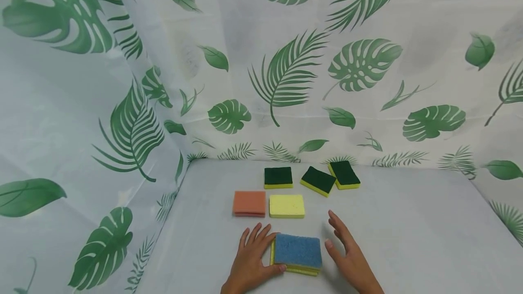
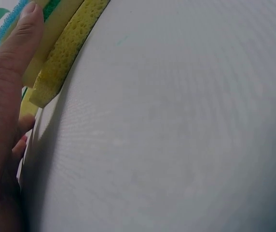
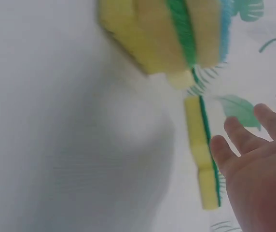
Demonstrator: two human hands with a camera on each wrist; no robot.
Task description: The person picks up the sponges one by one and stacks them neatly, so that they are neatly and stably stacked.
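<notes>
A stack of sponges with a blue scouring top (image 1: 298, 251) lies at the front of the table. Beneath its blue layer, the right wrist view shows a green scouring layer (image 3: 181, 34) between pale sponge bodies, with a yellow porous sponge (image 2: 63, 60) lowest. My left hand (image 1: 253, 260) holds the stack at its left end, thumb along the near side and index finger at the far left corner; the other fingers spread out beyond. To the right of the stack, my right hand (image 1: 349, 260) is held apart from it, fingers extended and nothing in them.
Behind the stack lie an orange sponge (image 1: 249, 203) and a yellow sponge (image 1: 287, 206). Farther back are three green-topped yellow sponges (image 1: 278, 176), (image 1: 318, 180), (image 1: 344, 174), the right two touching. A leaf-print sheet (image 1: 229, 80) hangs behind and at the sides.
</notes>
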